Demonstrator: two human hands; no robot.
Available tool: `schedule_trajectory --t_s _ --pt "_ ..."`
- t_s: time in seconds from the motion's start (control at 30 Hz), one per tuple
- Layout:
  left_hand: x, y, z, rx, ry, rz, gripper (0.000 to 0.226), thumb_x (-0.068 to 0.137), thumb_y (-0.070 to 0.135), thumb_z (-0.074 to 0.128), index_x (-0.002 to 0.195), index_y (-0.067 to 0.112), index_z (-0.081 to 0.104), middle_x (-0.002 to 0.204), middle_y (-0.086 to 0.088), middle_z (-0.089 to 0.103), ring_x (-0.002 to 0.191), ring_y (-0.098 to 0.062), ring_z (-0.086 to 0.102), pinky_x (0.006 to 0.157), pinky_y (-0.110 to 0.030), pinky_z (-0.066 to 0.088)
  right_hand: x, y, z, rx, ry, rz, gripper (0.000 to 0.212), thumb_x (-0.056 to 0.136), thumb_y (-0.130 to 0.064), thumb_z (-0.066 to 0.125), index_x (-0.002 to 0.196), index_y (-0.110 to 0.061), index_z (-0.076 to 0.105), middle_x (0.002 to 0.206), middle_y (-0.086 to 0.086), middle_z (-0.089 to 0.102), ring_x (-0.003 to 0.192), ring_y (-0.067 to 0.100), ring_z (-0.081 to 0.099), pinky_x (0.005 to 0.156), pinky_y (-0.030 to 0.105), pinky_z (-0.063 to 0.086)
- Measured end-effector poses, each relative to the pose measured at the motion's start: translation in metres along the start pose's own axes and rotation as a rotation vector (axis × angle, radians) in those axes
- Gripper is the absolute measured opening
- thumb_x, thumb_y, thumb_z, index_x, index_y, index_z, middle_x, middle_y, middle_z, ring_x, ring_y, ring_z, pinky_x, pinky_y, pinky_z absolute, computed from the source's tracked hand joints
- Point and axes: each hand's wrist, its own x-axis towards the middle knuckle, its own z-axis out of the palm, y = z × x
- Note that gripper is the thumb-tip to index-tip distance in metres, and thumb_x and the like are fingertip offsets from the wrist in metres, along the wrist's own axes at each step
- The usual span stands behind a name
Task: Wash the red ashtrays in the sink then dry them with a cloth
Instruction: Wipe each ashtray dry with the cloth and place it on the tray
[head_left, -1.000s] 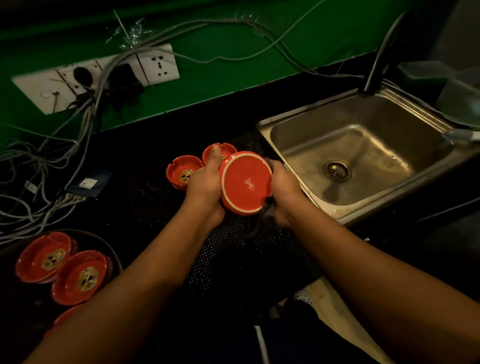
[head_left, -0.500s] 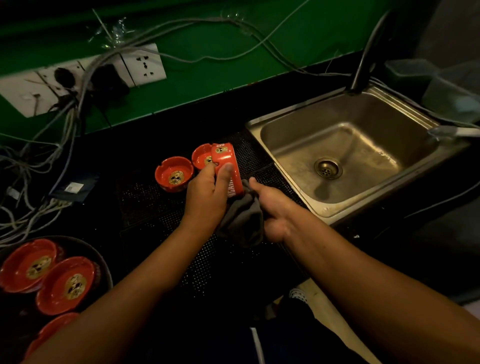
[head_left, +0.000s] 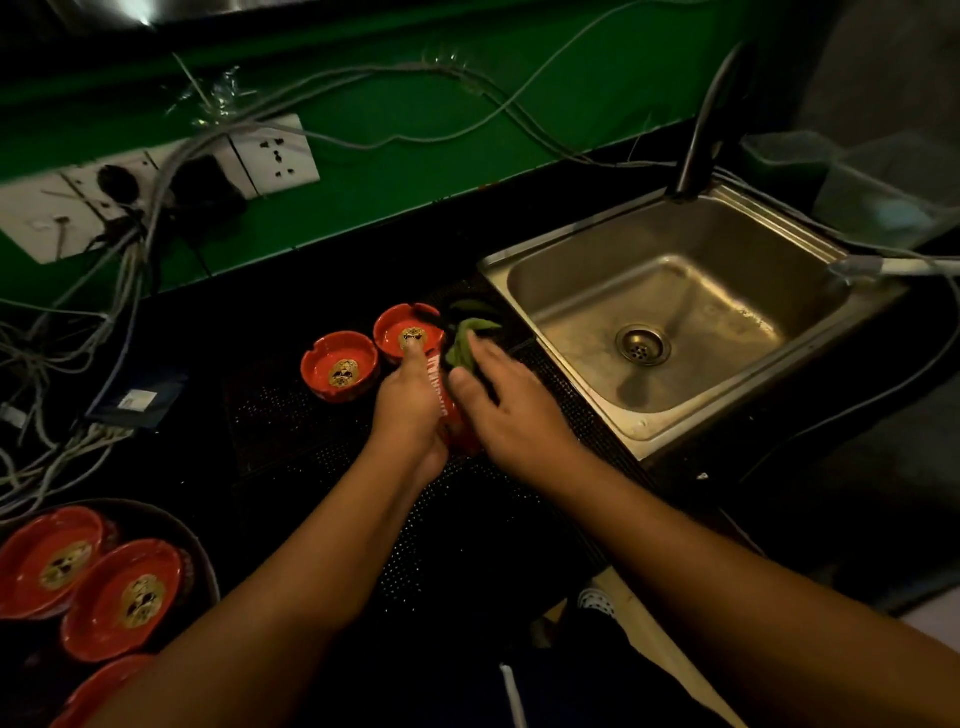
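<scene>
While my left hand (head_left: 410, 410) gripped a round red ashtray (head_left: 460, 434), my right hand (head_left: 517, 415) pinched a greenish cloth (head_left: 467, 340) against it.

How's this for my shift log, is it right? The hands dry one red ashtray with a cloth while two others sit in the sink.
No: the head view shows the two others on the mat beside the sink, not in it. The left hand and right hand do dry one red ashtray with a cloth.
</scene>
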Motion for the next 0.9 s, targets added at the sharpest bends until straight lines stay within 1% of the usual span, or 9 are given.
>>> schedule_trajectory --t_s 0.1,0.17,0.23,0.33,0.5,0.63,0.8,0.83,0.9 --pt "0.005 0.014 0.004 -0.091 0.024 -0.038 0.045 0.100 0.041 0.040 0.101 0.003 0.063 0.074 -0.010 0.073 0.071 -0.023 0.072 0.067 -0.033 0.057 -0.015 0.013 0.003 -0.291 -0.028 -0.176 0.065 0.092 -0.060 0.023 0.151 -0.034 0.020 0.156 -0.005 0.029 0.143 0.016 0.024 0.114 0.037 0.021" --pt "0.005 0.019 0.002 -0.112 -0.014 -0.060 0.046 0.100 0.043 0.039 0.111 0.003 0.059 0.083 -0.013 0.073 0.078 -0.025 0.071 0.068 -0.035 0.057 -0.021 0.031 -0.004 -0.401 -0.058 -0.152 0.068 0.085 -0.066 0.013 0.149 -0.044 0.009 0.158 -0.010 0.019 0.143 0.016 0.017 0.109 0.039 0.017" --pt "-0.001 0.019 0.004 -0.065 -0.043 -0.083 0.046 0.099 0.044 0.039 0.116 0.005 0.055 0.096 -0.017 0.071 0.085 -0.028 0.070 0.072 -0.039 0.056 -0.020 0.038 -0.007 -0.330 -0.040 -0.098 0.064 0.083 -0.067 0.010 0.144 -0.051 -0.002 0.160 -0.013 0.001 0.147 0.016 0.001 0.116 0.046 0.011" --pt "-0.010 0.017 0.010 -0.037 -0.102 -0.096 0.042 0.099 0.042 0.043 0.112 0.005 0.057 0.088 -0.014 0.073 0.078 -0.025 0.072 0.066 -0.035 0.058 -0.016 0.021 0.002 -0.181 0.046 -0.107 0.063 0.087 -0.064 0.013 0.144 -0.045 -0.007 0.157 -0.016 -0.013 0.147 0.015 -0.015 0.119 0.050 0.001" --pt "-0.009 0.024 0.010 -0.053 -0.118 -0.034 0.039 0.100 0.037 0.043 0.105 0.004 0.063 0.065 -0.006 0.072 0.059 -0.015 0.070 0.049 -0.023 0.054 -0.042 0.019 0.018 -0.314 -0.001 -0.191 0.072 0.087 -0.071 0.005 0.143 -0.034 -0.021 0.156 -0.014 -0.019 0.144 0.009 -0.023 0.117 0.047 -0.013" --pt "-0.012 0.016 0.004 -0.029 -0.137 -0.104 0.045 0.098 0.041 0.045 0.114 0.001 0.058 0.083 -0.015 0.071 0.074 -0.025 0.071 0.065 -0.035 0.060 -0.031 0.030 0.004 -0.206 0.011 -0.049 0.072 0.085 -0.069 0.006 0.144 -0.035 -0.018 0.152 -0.017 -0.022 0.143 0.007 -0.023 0.118 0.047 -0.008" --pt "-0.013 0.012 0.003 -0.006 -0.168 -0.093 0.031 0.098 0.027 0.048 0.092 0.002 0.066 0.069 -0.012 0.069 0.059 -0.017 0.069 0.052 -0.025 0.055 -0.041 0.007 0.011 -0.354 -0.018 -0.195 0.086 0.080 -0.079 -0.005 0.145 -0.026 -0.021 0.156 -0.003 -0.025 0.143 0.013 -0.028 0.115 0.041 -0.021" --pt "-0.012 0.013 0.002 -0.017 -0.162 -0.091 0.030 0.098 0.025 0.048 0.094 0.001 0.067 0.074 -0.013 0.068 0.062 -0.018 0.069 0.056 -0.025 0.056 -0.046 0.011 0.011 -0.413 -0.036 -0.246 0.082 0.082 -0.076 -0.004 0.145 -0.027 -0.020 0.157 -0.004 -0.023 0.143 0.013 -0.027 0.115 0.043 -0.020" --pt "-0.009 0.014 -0.002 -0.056 -0.189 -0.143 0.040 0.097 0.029 0.048 0.117 -0.003 0.062 0.091 -0.016 0.068 0.083 -0.025 0.069 0.071 -0.032 0.057 -0.047 0.025 0.006 -0.460 -0.030 -0.287 0.072 0.087 -0.072 -0.002 0.145 -0.034 -0.018 0.157 -0.012 -0.021 0.144 0.012 -0.025 0.116 0.048 -0.015"
